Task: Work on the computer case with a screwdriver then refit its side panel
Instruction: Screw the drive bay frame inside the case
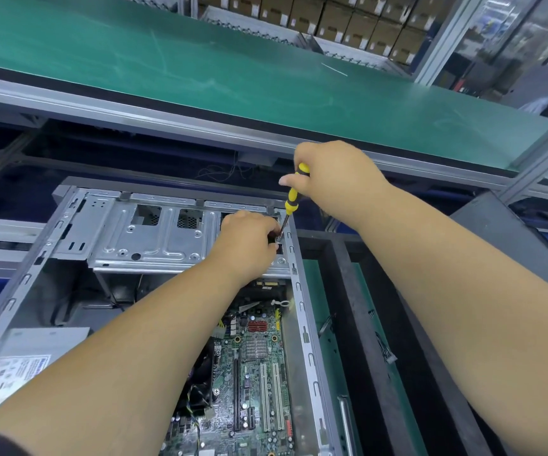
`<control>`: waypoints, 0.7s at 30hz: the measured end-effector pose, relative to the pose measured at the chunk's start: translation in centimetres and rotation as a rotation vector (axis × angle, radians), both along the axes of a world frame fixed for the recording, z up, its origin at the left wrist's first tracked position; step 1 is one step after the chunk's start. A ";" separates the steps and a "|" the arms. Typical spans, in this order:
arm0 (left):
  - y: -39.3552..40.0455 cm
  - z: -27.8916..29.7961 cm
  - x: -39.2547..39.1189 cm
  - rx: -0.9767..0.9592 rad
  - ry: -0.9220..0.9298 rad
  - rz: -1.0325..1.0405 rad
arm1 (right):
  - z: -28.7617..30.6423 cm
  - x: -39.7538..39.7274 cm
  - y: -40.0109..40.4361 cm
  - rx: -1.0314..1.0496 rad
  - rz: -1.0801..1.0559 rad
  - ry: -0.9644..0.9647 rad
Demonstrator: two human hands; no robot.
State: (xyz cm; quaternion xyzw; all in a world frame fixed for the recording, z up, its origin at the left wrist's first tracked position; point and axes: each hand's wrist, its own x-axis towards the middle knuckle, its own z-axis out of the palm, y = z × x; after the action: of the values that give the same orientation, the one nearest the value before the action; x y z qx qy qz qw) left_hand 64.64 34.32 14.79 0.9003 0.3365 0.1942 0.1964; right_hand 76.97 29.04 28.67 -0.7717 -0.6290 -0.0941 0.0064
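Yellow screwdriver (294, 192) looks light and stiff; right hand (328, 179) grips its handle, left hand (249, 238) pinches near the tip inside the hard metal computer case (302, 311).

A yellow-and-black-handled screwdriver (294, 195) is gripped by the right hand (328, 179), its tip set at the open grey metal computer case's (154, 232) far right corner, where the left hand (249, 238) pinches.

I see the open computer case (154, 238) lying on its side, circuit board (259, 373) exposed. The yellow-and-black screwdriver (294, 195) stands nearly upright, tip apparently at the drive cage's far right corner.
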 end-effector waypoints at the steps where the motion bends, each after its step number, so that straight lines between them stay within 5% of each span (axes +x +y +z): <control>1: 0.0 0.0 0.0 -0.002 0.002 -0.001 | -0.1 0.1 0.3 -0.004 -0.055 -0.070; 6: 0.0 0.0 0.0 -0.004 0.002 -0.003 | -0.6 0.0 0.9 -0.009 -0.163 -0.297; 13: 0.1 -0.3 0.1 0.003 -0.012 -0.005 | 0.8 0.4 -0.9 -0.145 -0.017 0.157; 21: 0.2 -0.4 0.0 0.015 -0.014 -0.012 | 0.3 -1.0 0.6 -0.070 -0.075 -0.059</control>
State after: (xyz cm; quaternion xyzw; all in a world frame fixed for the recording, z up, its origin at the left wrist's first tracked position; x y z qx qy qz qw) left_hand 64.68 34.50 14.42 0.9023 0.3281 0.2020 0.1932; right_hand 75.93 29.60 28.94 -0.7912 -0.6026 -0.0946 -0.0427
